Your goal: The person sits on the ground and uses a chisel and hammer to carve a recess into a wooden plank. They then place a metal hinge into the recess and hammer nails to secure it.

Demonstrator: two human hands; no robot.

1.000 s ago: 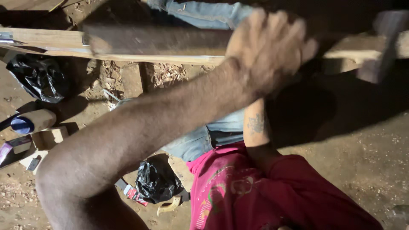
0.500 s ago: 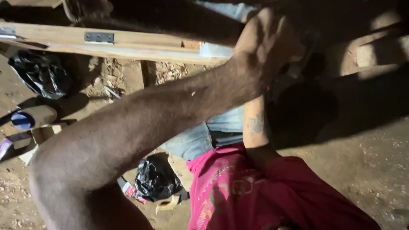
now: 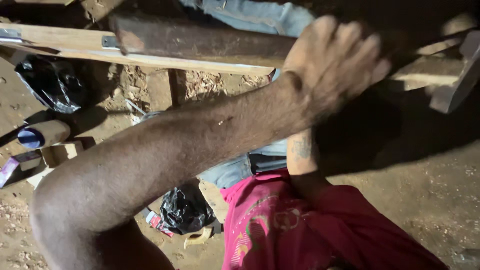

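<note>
A: What containers do we see?

B: Two black bags; one (image 3: 52,87) lies at the far left under the pale plank (image 3: 65,47), crumpled and shiny; the other (image 3: 186,209) sits on the dirt floor (image 3: 430,200) by our pink shirt (image 3: 310,230); both are bunched shut, so we cannot tell what is in them. A tube (image 3: 42,135) with a blue end lies on its side at the left, next to a small wooden block (image 3: 57,152); its inside is not visible either.

A: And the hands?

B: Our left hand (image 3: 332,65) is laid over a dark board (image 3: 200,42), fingers pressed side by side and curled over its far edge; the board runs along just above the pale plank and looks to touch it. The hand is blurred, so how firmly it holds we cannot tell.

A: The right hand?

B: Hidden; only a forearm (image 3: 300,160) with a mark on the skin rises behind the left arm; its hand is covered, so whether it is spread or closed we cannot tell.

A: Anything else hard to read?

B: A metal plate (image 3: 111,41) on the plank is partly covered by the board; the upper right is dark and smeared; a grey block (image 3: 457,80) there is cut off by the frame.
</note>
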